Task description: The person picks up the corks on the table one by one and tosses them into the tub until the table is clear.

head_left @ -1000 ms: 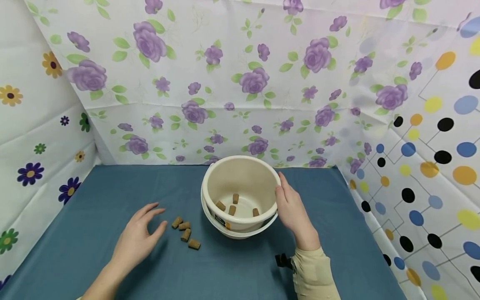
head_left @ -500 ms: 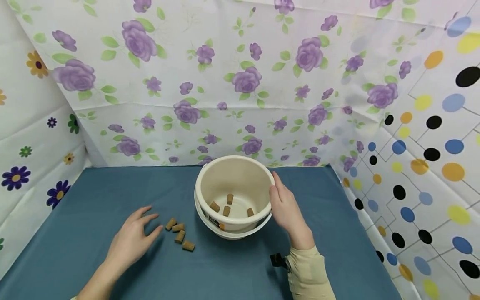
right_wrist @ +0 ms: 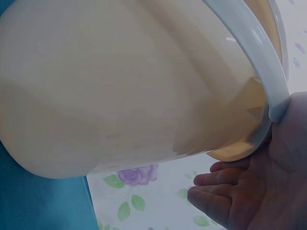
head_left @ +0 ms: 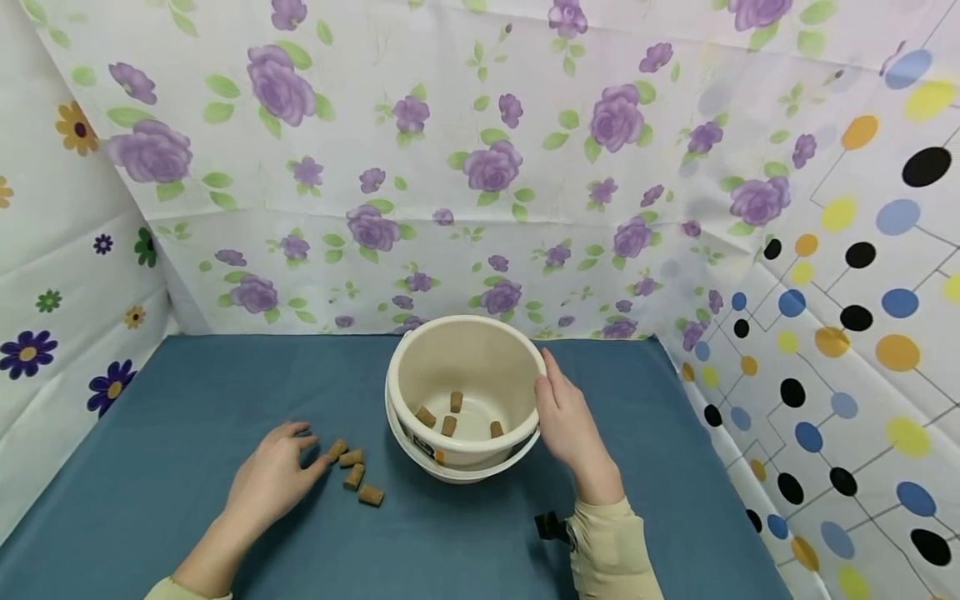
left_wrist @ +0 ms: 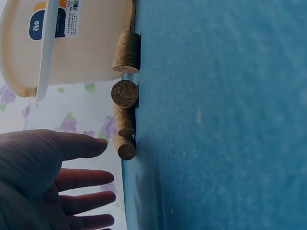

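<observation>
Bucket, round, cream plastic (head_left: 467, 333): one, upright toward the far middle of a blue cloth-covered table (head_left: 210, 383); pale curved handle (right_wrist: 256, 50) lowered to the near side, blue, orange and white label (left_wrist: 36, 25) on the near wall. Corks, short brown cylinders, inside the bucket (head_left: 449, 426): four, on the floor of it, spaced apart. Corks, same type, on the table (head_left: 354, 477): four, loosely clustered left of the bucket, in a line slanting from far left to near right. Left hand (head_left: 270, 477): at the left end of the cluster, fingers loosely spread, thumb just beside the leftmost cork; grip slack and unfilled. Right hand (head_left: 570, 425): against the right side of the bucket rim, fingers extended along the outside; steadying contact, not clenched. Sleeves, pale yellow (head_left: 611, 546): two, with a small black object (head_left: 551, 526) beside the right cuff. Hangings, white: purple roses (head_left: 491, 167) at far side, coloured daisies (head_left: 52, 250) at left, linked coloured dots (head_left: 862, 392) at right.
</observation>
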{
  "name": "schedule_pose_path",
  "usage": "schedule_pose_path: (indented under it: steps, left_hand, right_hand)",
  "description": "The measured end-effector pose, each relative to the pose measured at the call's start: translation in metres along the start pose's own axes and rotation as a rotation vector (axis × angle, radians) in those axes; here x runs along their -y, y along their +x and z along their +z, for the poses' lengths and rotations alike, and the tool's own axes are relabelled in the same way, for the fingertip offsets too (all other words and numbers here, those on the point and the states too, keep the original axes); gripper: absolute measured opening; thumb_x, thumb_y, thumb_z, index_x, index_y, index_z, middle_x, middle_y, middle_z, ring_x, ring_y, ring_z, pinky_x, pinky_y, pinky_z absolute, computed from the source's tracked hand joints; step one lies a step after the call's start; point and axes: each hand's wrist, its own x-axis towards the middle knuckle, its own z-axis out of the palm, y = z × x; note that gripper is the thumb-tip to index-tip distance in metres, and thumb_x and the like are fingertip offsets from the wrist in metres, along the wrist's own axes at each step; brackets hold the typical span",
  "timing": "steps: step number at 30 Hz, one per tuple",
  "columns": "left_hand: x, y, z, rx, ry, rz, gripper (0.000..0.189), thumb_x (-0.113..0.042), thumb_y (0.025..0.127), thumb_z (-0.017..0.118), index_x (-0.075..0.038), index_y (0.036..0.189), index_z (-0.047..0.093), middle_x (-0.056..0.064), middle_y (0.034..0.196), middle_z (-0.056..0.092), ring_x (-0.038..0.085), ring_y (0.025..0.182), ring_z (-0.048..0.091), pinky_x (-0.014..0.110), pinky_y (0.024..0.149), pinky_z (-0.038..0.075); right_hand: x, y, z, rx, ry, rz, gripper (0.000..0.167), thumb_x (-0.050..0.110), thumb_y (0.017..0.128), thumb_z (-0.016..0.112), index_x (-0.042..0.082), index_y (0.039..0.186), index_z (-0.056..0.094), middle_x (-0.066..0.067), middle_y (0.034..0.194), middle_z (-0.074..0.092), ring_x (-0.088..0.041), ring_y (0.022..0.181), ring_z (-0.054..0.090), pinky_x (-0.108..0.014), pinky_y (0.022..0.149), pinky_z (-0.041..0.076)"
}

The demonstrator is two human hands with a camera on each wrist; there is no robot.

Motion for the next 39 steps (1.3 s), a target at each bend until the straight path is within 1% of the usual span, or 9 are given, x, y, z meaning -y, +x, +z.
schedule_pose_path:
  steps: [4,9,15,18,21,27,32,36,39]
  left_hand:
    - [-0.003,0.0,0.004,0.014,0.021,0.008,0.04,-0.024,0.092,0.086,0.01,0.112,0.079,0.033,0.137,0.064,0.058,0.138,0.048,0.071,0.101,0.048]
    - [-0.007,0.003,0.006,0.031,0.034,0.011,0.037,-0.024,0.093,0.085,0.008,0.111,0.081,0.032,0.135,0.065,0.058,0.138,0.048,0.07,0.102,0.048]
    - [-0.006,0.003,0.004,0.048,0.049,0.009,0.036,-0.024,0.092,0.086,0.008,0.109,0.081,0.032,0.134,0.066,0.057,0.137,0.05,0.07,0.103,0.048]
    - [-0.006,0.004,0.003,0.063,0.045,-0.003,0.038,-0.026,0.093,0.086,0.008,0.11,0.081,0.032,0.134,0.066,0.057,0.138,0.05,0.07,0.105,0.046]
    - [-0.007,0.005,0.003,0.064,0.032,-0.012,0.039,-0.026,0.093,0.085,0.008,0.111,0.081,0.032,0.135,0.066,0.057,0.138,0.05,0.07,0.105,0.046]
    - [-0.005,0.009,0.006,0.072,0.029,-0.009,0.034,-0.025,0.092,0.086,0.005,0.107,0.082,0.031,0.134,0.066,0.056,0.137,0.051,0.069,0.102,0.049]
    - [-0.005,0.012,0.005,0.071,0.02,-0.018,0.031,-0.025,0.092,0.086,0.003,0.105,0.083,0.03,0.135,0.066,0.054,0.138,0.051,0.067,0.1,0.051]
    - [-0.004,0.012,0.004,0.077,0.019,-0.03,0.029,-0.025,0.093,0.085,0.002,0.104,0.084,0.03,0.136,0.066,0.054,0.139,0.05,0.067,0.101,0.051]
    - [-0.002,0.01,0.003,0.082,0.014,-0.038,0.027,-0.025,0.093,0.084,0.0,0.102,0.085,0.03,0.137,0.066,0.055,0.14,0.049,0.068,0.102,0.049]
  right_hand:
    - [-0.002,-0.003,0.001,0.0,-0.001,0.006,0.059,0.033,0.119,0.032,0.006,0.171,0.024,-0.024,0.165,0.042,-0.041,0.144,0.051,-0.062,0.113,0.044]
    - [-0.003,-0.005,-0.002,-0.005,-0.012,0.012,0.059,0.033,0.119,0.032,0.006,0.171,0.024,-0.025,0.164,0.043,-0.042,0.141,0.054,-0.062,0.111,0.046]
    - [-0.002,-0.004,-0.002,0.017,-0.008,0.027,0.06,0.034,0.119,0.031,0.007,0.171,0.023,-0.023,0.166,0.041,-0.041,0.144,0.051,-0.062,0.113,0.045]
    - [-0.002,-0.003,-0.003,0.011,-0.011,0.012,0.06,0.034,0.119,0.032,0.006,0.171,0.023,-0.023,0.166,0.041,-0.041,0.145,0.05,-0.062,0.114,0.044]
    - [-0.002,-0.002,-0.004,-0.006,-0.016,-0.008,0.059,0.033,0.119,0.032,0.005,0.17,0.024,-0.025,0.164,0.043,-0.042,0.143,0.052,-0.063,0.113,0.044]
    - [-0.002,-0.002,-0.004,0.006,-0.023,-0.008,0.06,0.034,0.119,0.031,0.004,0.17,0.024,-0.026,0.164,0.043,-0.042,0.144,0.051,-0.063,0.113,0.044]
    - [0.0,0.0,-0.002,-0.011,-0.02,-0.015,0.06,0.034,0.119,0.031,0.005,0.17,0.025,-0.025,0.162,0.045,-0.043,0.14,0.055,-0.063,0.111,0.046]
    - [0.0,0.0,0.0,-0.009,-0.016,0.002,0.06,0.035,0.119,0.031,0.006,0.17,0.025,-0.025,0.162,0.046,-0.042,0.139,0.056,-0.062,0.11,0.047]
    - [0.0,0.0,0.002,-0.004,-0.013,0.005,0.059,0.033,0.119,0.032,0.005,0.17,0.026,-0.025,0.163,0.044,-0.042,0.143,0.052,-0.063,0.112,0.045]
